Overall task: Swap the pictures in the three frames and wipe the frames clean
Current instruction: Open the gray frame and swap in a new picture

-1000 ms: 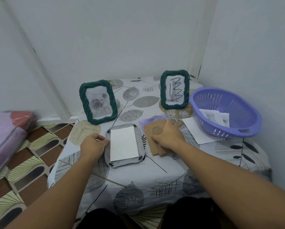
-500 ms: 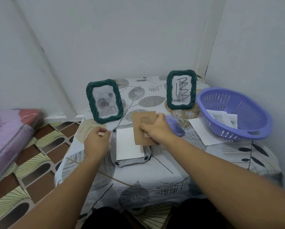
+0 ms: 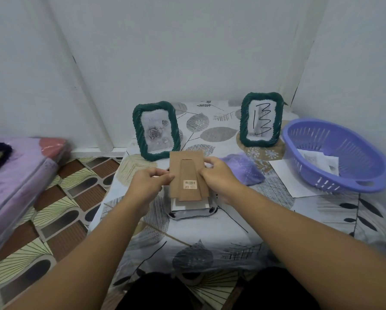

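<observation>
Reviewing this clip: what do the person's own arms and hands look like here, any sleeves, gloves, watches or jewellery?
Both forearms are bare from the bottom edge of the head view up to the wrists; no sleeve edge shows. The left hand and right hand wear no gloves, and no watch, bracelet or ring is visible on the parts that show. Dark clothing appears at the bottom of the picture, between the arms.

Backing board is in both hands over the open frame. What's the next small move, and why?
Probably lower the brown backing board flat onto the face-down frame. Both the left hand and right hand pinch its edges just above the white sheet already seated there.
</observation>
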The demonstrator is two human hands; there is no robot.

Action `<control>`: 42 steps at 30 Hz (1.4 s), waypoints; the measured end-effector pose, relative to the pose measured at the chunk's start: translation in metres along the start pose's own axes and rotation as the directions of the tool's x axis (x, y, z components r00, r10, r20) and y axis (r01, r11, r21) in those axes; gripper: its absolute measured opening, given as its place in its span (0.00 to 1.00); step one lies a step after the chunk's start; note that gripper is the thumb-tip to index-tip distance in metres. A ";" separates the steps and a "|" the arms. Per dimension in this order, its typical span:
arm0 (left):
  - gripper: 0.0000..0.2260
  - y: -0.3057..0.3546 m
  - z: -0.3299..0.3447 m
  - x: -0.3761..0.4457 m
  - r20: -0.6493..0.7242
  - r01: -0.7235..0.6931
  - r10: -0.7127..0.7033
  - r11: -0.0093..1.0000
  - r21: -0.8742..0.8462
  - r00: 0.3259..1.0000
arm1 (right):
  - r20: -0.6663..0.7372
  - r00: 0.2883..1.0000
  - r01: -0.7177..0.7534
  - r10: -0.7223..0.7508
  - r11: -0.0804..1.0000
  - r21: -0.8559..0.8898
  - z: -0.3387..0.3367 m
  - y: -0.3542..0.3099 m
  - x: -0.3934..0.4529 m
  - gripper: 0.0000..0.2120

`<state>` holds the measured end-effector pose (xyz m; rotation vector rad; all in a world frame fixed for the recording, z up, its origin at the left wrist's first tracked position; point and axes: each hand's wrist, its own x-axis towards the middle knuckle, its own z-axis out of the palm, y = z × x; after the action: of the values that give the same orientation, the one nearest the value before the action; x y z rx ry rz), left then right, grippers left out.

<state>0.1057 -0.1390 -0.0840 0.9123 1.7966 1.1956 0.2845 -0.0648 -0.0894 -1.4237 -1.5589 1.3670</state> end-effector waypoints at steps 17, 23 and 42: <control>0.04 -0.017 0.005 0.000 -0.071 -0.061 0.089 0.942 0.331 0.994 | 0.024 1.000 0.007 0.000 0.952 -0.305 -0.007 0.020 0.009 0.19; 0.06 -0.022 0.009 0.000 -0.063 -0.072 0.111 0.894 0.442 0.992 | 0.016 0.999 0.044 -0.041 0.922 -0.385 -0.013 0.019 0.008 0.16; 0.11 -0.031 0.009 0.005 -0.071 -0.050 0.097 0.870 0.491 0.993 | 0.069 0.992 0.124 -0.103 0.826 -0.550 -0.012 0.018 0.004 0.15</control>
<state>0.1067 -0.1405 -0.1167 1.2336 2.2112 0.8440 0.3003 -0.0599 -0.1043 -1.5982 -2.1448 0.9002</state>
